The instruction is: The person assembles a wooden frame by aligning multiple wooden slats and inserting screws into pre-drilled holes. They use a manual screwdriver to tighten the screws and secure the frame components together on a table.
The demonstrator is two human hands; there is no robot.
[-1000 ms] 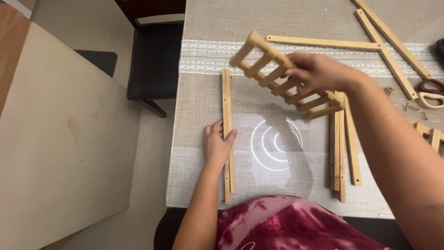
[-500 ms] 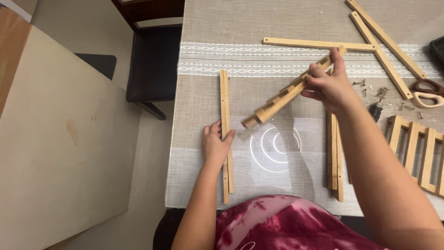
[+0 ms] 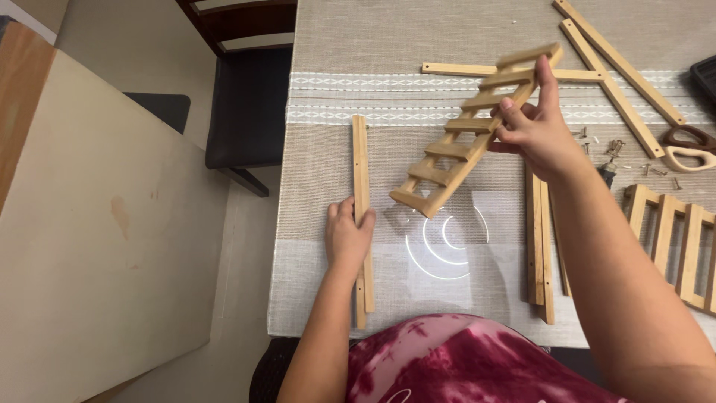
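My right hand [image 3: 541,130] grips a wooden ladder-like slatted panel [image 3: 466,130] and holds it tilted above the table, its lower end toward me. My left hand [image 3: 347,235] rests flat on a long wooden strip [image 3: 361,201] that lies lengthwise near the table's left edge. A second thin strip lies right beside that one, under the hand. Both hands are over the grey woven tablecloth [image 3: 447,89].
Another slatted panel [image 3: 675,239] lies at the right edge. Two wooden strips [image 3: 541,246] lie by my right forearm. More long strips [image 3: 619,67] lie at the back right. Scissors [image 3: 690,145] and small screws [image 3: 615,148] lie at right. A dark chair [image 3: 250,104] stands left.
My right hand has turned the slatted panel from edge-on to showing its rungs and lifted it slightly. My left hand has stayed on the strip.
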